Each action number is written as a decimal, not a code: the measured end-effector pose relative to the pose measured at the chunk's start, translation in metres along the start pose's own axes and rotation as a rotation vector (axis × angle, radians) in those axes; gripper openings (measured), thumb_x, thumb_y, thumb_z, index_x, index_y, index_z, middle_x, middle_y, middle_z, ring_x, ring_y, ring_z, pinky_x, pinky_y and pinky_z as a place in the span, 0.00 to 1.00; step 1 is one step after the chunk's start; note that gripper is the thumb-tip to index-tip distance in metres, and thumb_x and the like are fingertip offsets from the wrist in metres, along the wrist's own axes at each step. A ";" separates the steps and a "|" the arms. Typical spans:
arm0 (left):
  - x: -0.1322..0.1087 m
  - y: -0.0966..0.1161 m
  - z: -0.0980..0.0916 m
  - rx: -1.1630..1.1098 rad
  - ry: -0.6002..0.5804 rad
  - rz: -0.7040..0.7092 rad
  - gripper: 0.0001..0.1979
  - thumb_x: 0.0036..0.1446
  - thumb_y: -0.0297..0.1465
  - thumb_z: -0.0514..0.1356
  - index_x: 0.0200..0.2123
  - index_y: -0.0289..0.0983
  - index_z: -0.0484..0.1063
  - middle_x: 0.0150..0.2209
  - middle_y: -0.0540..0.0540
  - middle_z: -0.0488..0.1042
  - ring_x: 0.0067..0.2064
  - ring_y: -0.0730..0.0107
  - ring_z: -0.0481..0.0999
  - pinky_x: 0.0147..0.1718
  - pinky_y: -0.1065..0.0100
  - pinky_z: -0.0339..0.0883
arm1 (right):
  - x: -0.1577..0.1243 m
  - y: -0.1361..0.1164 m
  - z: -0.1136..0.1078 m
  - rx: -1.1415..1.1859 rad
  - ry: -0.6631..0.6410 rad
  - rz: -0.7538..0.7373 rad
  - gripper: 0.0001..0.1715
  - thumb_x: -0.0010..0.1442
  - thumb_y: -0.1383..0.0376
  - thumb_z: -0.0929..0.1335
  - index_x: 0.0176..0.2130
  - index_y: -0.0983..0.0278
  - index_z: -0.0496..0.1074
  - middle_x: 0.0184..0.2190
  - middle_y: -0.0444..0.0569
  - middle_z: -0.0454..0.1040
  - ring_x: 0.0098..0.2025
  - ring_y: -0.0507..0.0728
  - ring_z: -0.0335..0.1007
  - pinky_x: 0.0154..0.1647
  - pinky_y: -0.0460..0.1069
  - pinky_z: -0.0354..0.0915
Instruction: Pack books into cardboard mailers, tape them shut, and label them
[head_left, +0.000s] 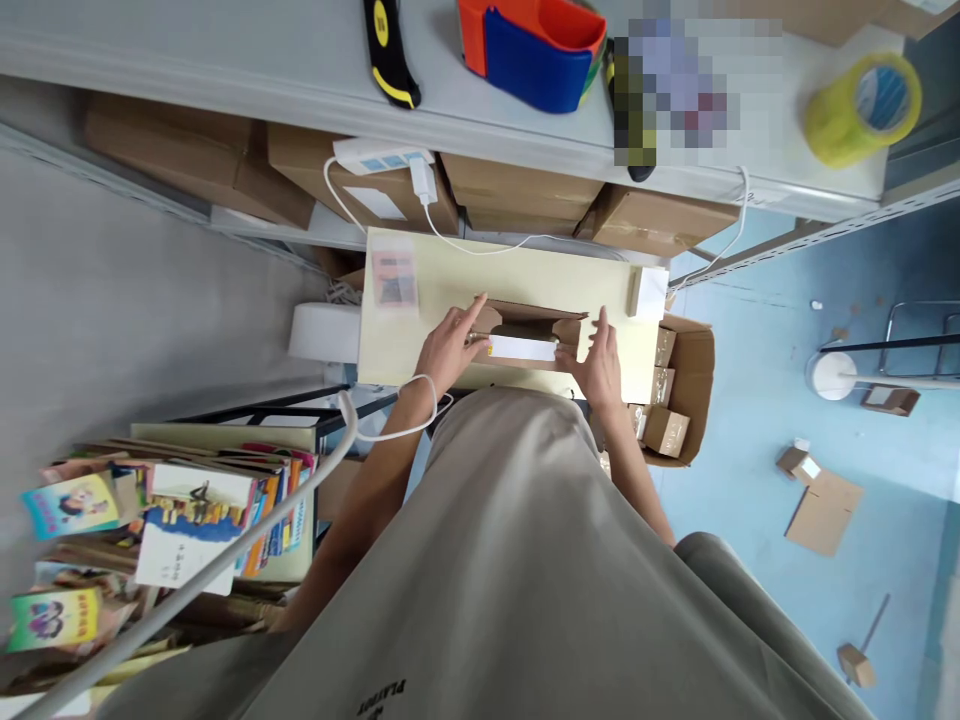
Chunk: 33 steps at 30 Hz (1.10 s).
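Observation:
On the cream table (435, 270), a small brown cardboard box (525, 310) lies with its top open. A narrow white item (523, 348) shows along its near side. My left hand (450, 345) grips the box's left end, thumb by the white item's left end and index finger pointing forward. At the right end my right hand (598, 370) holds the box in the same way, thumb near the white item's right end. The lower fingers of both hands are partly hidden.
A shelf edge (300, 95) crosses ahead, bearing a cutter (390, 55), an orange-blue holder (536, 50) and yellow tape (862, 110). White cable (480, 250) runs over the table's back. A carton (697, 395) stands right; books (195, 510) are stacked left.

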<state>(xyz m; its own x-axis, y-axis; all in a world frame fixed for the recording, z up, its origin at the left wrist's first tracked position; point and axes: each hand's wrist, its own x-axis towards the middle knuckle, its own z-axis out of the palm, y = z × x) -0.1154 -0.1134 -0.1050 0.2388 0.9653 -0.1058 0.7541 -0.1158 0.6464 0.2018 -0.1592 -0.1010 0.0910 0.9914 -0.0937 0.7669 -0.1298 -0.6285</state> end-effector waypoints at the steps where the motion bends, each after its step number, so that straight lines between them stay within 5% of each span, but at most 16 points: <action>1: 0.000 -0.001 0.002 0.001 0.017 0.015 0.41 0.68 0.30 0.74 0.80 0.48 0.66 0.56 0.41 0.80 0.56 0.54 0.85 0.57 0.60 0.81 | -0.001 0.002 0.001 -0.019 0.032 -0.015 0.52 0.75 0.52 0.73 0.85 0.58 0.52 0.72 0.68 0.70 0.70 0.74 0.74 0.65 0.70 0.80; 3: -0.001 -0.004 0.006 -0.018 0.057 0.027 0.32 0.68 0.31 0.73 0.73 0.47 0.74 0.57 0.41 0.78 0.56 0.55 0.84 0.56 0.60 0.81 | -0.002 0.006 0.002 -0.041 0.012 -0.089 0.43 0.77 0.55 0.71 0.83 0.55 0.59 0.76 0.65 0.66 0.74 0.73 0.71 0.67 0.70 0.79; 7: -0.005 -0.014 0.017 -0.106 0.126 0.030 0.10 0.72 0.34 0.70 0.54 0.43 0.86 0.55 0.41 0.77 0.51 0.59 0.84 0.53 0.61 0.82 | -0.005 0.016 0.006 -0.026 -0.035 -0.184 0.20 0.79 0.56 0.69 0.65 0.54 0.81 0.71 0.61 0.74 0.70 0.70 0.74 0.71 0.69 0.77; 10: -0.007 -0.018 0.027 -0.218 0.201 -0.016 0.08 0.73 0.38 0.68 0.47 0.42 0.87 0.53 0.41 0.78 0.50 0.60 0.84 0.53 0.60 0.83 | -0.005 0.020 0.014 0.080 0.032 -0.147 0.17 0.80 0.53 0.69 0.55 0.55 0.86 0.66 0.60 0.78 0.68 0.69 0.76 0.69 0.69 0.79; 16: 0.003 -0.028 0.047 -0.677 0.235 -0.343 0.18 0.62 0.43 0.76 0.49 0.40 0.81 0.51 0.41 0.82 0.51 0.59 0.84 0.54 0.59 0.83 | 0.003 0.025 0.030 0.475 0.087 0.155 0.24 0.71 0.44 0.75 0.53 0.57 0.83 0.67 0.59 0.76 0.65 0.67 0.79 0.67 0.66 0.79; 21: 0.015 -0.038 0.045 -1.005 0.109 -0.579 0.42 0.49 0.38 0.83 0.65 0.40 0.74 0.61 0.36 0.83 0.63 0.53 0.83 0.64 0.52 0.79 | 0.018 0.034 0.020 0.740 -0.182 0.476 0.56 0.52 0.39 0.85 0.69 0.60 0.74 0.68 0.64 0.79 0.65 0.70 0.80 0.66 0.65 0.80; 25: 0.019 -0.037 0.033 -1.082 0.007 -0.620 0.46 0.45 0.40 0.85 0.65 0.37 0.76 0.62 0.33 0.83 0.63 0.47 0.84 0.62 0.49 0.81 | 0.026 0.031 0.008 0.802 -0.331 0.432 0.50 0.52 0.36 0.84 0.63 0.60 0.82 0.63 0.58 0.85 0.60 0.70 0.82 0.61 0.64 0.81; 29: 0.020 -0.034 0.027 -1.070 -0.034 -0.545 0.47 0.40 0.47 0.86 0.61 0.37 0.78 0.61 0.34 0.84 0.62 0.44 0.84 0.60 0.47 0.81 | 0.029 0.025 0.006 0.766 -0.335 0.390 0.49 0.52 0.33 0.82 0.61 0.60 0.84 0.62 0.56 0.86 0.61 0.70 0.82 0.58 0.62 0.82; 33: 0.019 -0.028 0.021 -0.862 0.027 -0.500 0.39 0.46 0.46 0.82 0.57 0.36 0.78 0.60 0.32 0.84 0.62 0.39 0.85 0.62 0.42 0.80 | 0.027 0.022 0.005 0.606 -0.302 0.341 0.49 0.52 0.32 0.80 0.56 0.64 0.84 0.57 0.61 0.88 0.60 0.73 0.84 0.59 0.65 0.82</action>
<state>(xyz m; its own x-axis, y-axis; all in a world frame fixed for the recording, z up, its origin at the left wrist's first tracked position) -0.1192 -0.0964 -0.1406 -0.0065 0.8629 -0.5053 0.0598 0.5047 0.8612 0.2182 -0.1355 -0.1215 0.0162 0.8591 -0.5115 0.2357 -0.5005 -0.8331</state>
